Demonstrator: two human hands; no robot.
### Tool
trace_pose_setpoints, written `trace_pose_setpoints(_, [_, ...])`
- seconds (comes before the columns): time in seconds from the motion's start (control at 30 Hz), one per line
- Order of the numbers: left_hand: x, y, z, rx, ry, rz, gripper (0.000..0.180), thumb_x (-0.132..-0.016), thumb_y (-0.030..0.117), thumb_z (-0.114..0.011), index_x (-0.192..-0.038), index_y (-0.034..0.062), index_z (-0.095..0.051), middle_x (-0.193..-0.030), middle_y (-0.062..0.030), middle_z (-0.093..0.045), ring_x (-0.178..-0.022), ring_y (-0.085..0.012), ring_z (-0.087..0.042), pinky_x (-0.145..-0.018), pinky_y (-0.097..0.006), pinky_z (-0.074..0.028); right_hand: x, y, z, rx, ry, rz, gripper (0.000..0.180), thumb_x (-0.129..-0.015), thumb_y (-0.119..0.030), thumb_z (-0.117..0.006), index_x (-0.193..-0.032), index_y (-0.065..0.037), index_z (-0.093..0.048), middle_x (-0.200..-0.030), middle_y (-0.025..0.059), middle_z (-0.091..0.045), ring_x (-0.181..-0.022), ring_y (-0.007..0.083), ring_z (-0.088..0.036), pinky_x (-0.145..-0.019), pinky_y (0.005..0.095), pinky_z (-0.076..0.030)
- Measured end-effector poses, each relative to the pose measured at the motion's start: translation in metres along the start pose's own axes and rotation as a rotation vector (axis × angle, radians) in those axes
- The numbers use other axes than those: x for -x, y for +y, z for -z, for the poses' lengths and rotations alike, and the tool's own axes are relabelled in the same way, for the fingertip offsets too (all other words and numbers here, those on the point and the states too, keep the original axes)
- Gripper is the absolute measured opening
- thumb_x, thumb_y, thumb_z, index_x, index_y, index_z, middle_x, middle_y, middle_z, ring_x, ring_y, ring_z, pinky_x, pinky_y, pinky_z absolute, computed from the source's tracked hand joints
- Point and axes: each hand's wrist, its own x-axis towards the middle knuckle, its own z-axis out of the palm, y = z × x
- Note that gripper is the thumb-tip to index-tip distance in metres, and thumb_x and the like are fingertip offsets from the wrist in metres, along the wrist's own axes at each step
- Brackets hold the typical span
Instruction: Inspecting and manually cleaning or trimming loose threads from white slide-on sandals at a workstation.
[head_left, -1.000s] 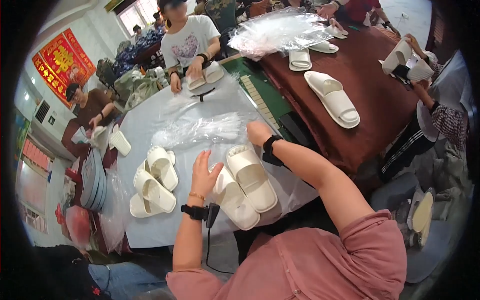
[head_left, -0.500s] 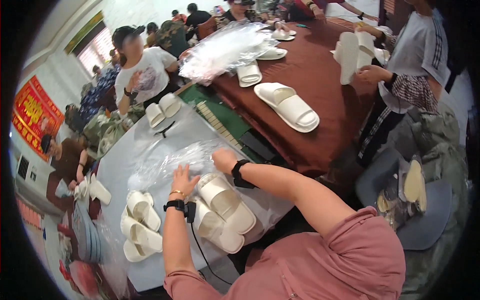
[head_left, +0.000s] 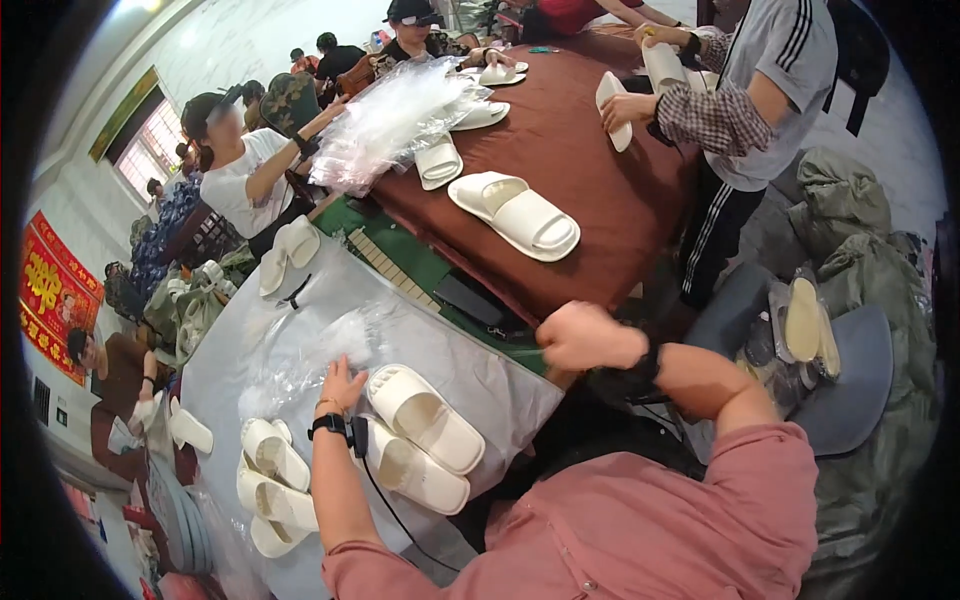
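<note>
My left hand (head_left: 342, 388) lies with spread fingers at the near edge of crumpled clear plastic bags (head_left: 350, 335) on the grey-covered table (head_left: 480, 385). Just right of it sits a pair of cream slippers (head_left: 428, 420), side by side. To its left are several more cream slippers (head_left: 275, 485), partly overlapping. My right hand (head_left: 590, 337) is raised off the table's right edge, curled into a fist and slightly blurred. No object shows in it, though its underside is hidden.
A brown-covered table (head_left: 600, 110) holds a large cream slipper pair (head_left: 515, 215) and a heap of clear bags (head_left: 400, 120). At its right a person (head_left: 770, 100) handles slippers. A blue-grey chair (head_left: 850, 390) with wrapped insoles stands right. Another slipper pair (head_left: 290, 255) lies at the grey table's far end.
My right hand has swung from the clear bags rightward, away from the grey table. My left hand stays by the bags and slippers. The view has shifted a little.
</note>
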Motion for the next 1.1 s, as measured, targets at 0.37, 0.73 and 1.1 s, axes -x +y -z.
trace_pose_setpoints(0.37, [0.076, 0.083, 0.05, 0.327, 0.418, -0.268, 0.047, -0.084, 0.022, -0.068, -0.124, 0.0008, -0.055, -0.099, -0.0139, -0.065, -0.086, -0.0248, -0.063, -0.077, -0.034, -0.05, 0.116, -0.015, 0.096, -0.188, 0.184, -0.118, 0.012, -0.065, -0.006, -0.056, -0.062, 0.005, -0.052, -0.051, 0.0133, -0.042, -0.047, 0.0146, -0.044, -0.046, 0.0313, -0.036])
trace_pose_setpoints(0.73, [0.282, 0.185, 0.008, 0.634, 0.344, -0.645, 0.018, -0.086, 0.015, -0.067, -0.101, 0.0045, -0.066, -0.077, -0.0076, -0.059, -0.065, -0.0186, -0.057, -0.061, -0.03, -0.046, 0.035, -0.111, -0.022, -0.371, -0.227, 0.482, 0.015, -0.072, -0.013, -0.065, -0.078, 0.001, -0.065, -0.068, 0.0172, -0.06, -0.054, 0.0277, -0.057, -0.053, 0.0342, -0.045])
trace_pose_setpoints(1.1, [0.31, 0.13, -0.033, 1.589, 0.302, 0.014, 0.024, -0.098, 0.018, -0.051, -0.102, -0.0009, -0.065, -0.079, -0.0046, -0.064, -0.066, -0.0096, -0.058, -0.062, -0.023, -0.048, 0.037, -0.13, -0.123, -0.667, -0.645, 0.212, 0.02, -0.09, -0.016, -0.056, -0.089, 0.001, -0.065, -0.069, 0.0115, -0.064, -0.063, 0.0197, -0.064, -0.059, 0.0336, -0.049])
